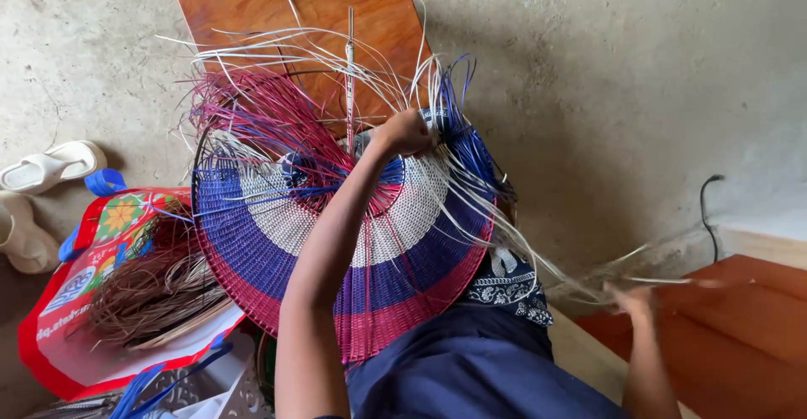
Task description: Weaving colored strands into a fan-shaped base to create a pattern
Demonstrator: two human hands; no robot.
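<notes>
The left hand (405, 131) is closed, pinching the weave at the top edge of a half-round woven basket panel (336, 242) banded blue, white and magenta, resting on the person's lap. The right hand (632, 300), blurred, grips pale plastic strands (538, 259) pulled out sideways. A bag (63, 301) of brown fibres lies on the floor.

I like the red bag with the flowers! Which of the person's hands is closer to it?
The left hand. It rests on the woven fan, which lies right beside the red bag. The right hand is far off on the other side, pulling pale strands.
</notes>
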